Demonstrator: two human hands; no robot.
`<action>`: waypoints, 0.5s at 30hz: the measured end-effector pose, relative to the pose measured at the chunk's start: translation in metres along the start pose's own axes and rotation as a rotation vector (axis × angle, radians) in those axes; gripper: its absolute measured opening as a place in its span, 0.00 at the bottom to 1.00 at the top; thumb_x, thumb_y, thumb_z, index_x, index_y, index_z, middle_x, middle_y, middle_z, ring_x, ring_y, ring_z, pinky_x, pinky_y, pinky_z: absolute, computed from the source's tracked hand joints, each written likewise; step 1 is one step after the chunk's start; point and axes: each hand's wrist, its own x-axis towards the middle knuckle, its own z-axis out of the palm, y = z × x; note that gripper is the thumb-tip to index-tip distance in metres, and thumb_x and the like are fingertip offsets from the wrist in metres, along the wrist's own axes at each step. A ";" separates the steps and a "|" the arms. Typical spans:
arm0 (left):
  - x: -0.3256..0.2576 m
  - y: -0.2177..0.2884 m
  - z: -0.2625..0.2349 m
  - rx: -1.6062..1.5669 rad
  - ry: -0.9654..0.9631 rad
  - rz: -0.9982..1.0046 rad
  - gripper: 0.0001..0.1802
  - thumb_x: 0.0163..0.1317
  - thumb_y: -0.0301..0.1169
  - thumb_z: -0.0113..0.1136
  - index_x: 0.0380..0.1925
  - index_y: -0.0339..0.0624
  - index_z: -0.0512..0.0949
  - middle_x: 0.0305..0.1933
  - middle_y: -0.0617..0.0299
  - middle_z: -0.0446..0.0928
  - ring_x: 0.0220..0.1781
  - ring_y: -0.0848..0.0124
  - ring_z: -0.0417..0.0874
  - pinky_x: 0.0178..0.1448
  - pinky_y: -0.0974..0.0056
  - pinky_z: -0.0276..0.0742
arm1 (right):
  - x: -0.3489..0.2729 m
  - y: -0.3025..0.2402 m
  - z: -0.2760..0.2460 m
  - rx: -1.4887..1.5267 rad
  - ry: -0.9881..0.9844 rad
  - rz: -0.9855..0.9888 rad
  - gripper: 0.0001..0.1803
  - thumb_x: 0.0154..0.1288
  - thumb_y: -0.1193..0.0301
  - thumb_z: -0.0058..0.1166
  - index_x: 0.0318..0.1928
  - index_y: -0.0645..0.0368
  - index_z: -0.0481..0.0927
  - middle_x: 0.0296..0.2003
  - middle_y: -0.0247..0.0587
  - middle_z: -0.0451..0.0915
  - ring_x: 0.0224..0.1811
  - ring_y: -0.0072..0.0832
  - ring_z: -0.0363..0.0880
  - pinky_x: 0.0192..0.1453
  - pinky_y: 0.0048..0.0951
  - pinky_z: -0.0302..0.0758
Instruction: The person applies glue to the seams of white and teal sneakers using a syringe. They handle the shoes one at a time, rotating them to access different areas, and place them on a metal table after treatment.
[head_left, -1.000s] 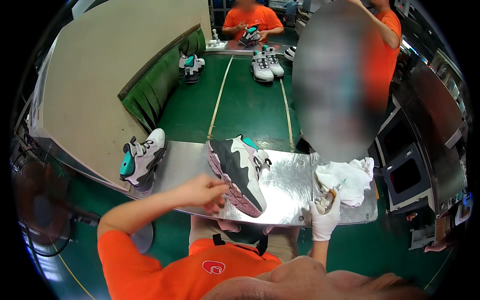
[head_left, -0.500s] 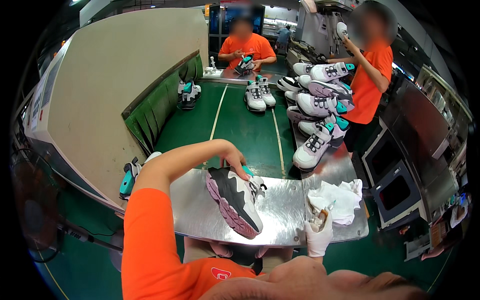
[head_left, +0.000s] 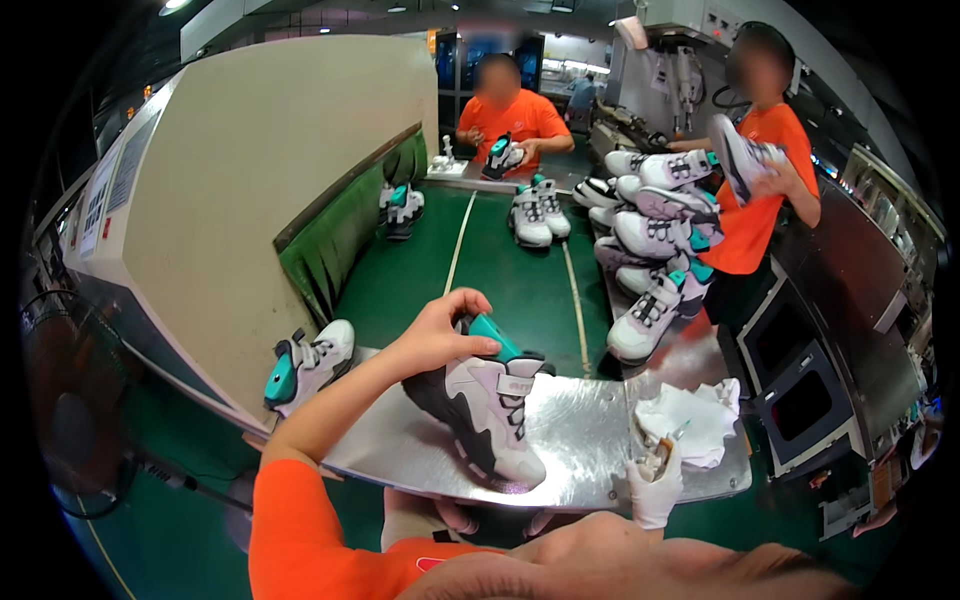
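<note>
My left hand (head_left: 455,335) grips the heel collar of a white, grey and black sneaker (head_left: 485,400) with a teal heel part. The shoe tilts toe-down toward me over the metal table (head_left: 580,430), its laces and strap facing right. Whether the toe touches the metal, I cannot tell. My right hand (head_left: 655,488), in a white glove with some bare fingertips, is closed around a slim tool (head_left: 681,430) with a pale pointed tip, its kind unclear. Just beyond that hand lies a crumpled white cloth (head_left: 690,412).
Sneakers are piled (head_left: 655,230) on the right-hand metal ledge. A pair (head_left: 538,215) stands on the green conveyor belt (head_left: 500,290), another pair (head_left: 401,208) by the green curtain (head_left: 345,230). One sneaker (head_left: 315,362) rests at my left. Two co-workers in orange each hold a shoe.
My left hand has turned the sneaker from showing its pinkish sole to showing its side and laces. The view has shifted. The co-worker at right now holds a shoe lower.
</note>
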 end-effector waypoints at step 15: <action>0.009 0.011 -0.020 1.001 -0.265 -0.335 0.47 0.42 0.56 0.75 0.55 0.32 0.74 0.45 0.39 0.81 0.51 0.47 0.82 0.53 0.55 0.77 | 0.011 -0.003 0.003 0.261 -0.199 0.170 0.39 0.52 0.79 0.66 0.67 0.62 0.68 0.54 0.39 0.76 0.49 0.23 0.76 0.55 0.26 0.75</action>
